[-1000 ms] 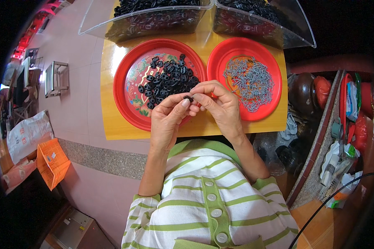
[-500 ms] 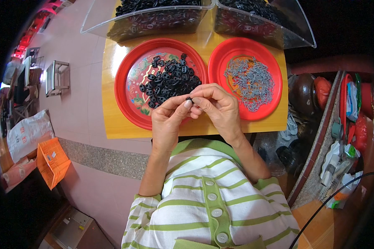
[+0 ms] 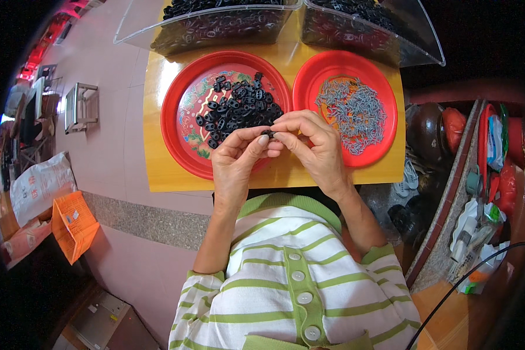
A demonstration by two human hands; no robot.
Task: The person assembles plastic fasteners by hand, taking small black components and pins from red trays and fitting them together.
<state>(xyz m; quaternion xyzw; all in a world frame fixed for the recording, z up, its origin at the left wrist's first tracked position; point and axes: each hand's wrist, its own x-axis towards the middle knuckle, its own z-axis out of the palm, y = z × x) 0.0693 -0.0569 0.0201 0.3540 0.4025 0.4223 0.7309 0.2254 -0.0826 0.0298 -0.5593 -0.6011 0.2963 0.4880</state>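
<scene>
A small black plastic piece sits between my fingertips, above the near right rim of a red tray. My left hand pinches it between thumb and fingers. From the other side, my right hand closes thumb and fingertips on the same piece; whether a screw is also in those fingers is too small to make out. The patterned tray carries a heap of similar black plastic pieces with holes in them. To its right, a second red tray holds a spread of small grey screws.
Two clear plastic bins, the left bin and the right bin, stand at the table's far side, full of black pieces. Both trays rest on a yellow wooden table. A stool stands at left; a cluttered shelf is at right.
My right hand has shifted slightly right, its fingertips a little further from the left ones, so more of the black piece shows. Both hands still hold it.
</scene>
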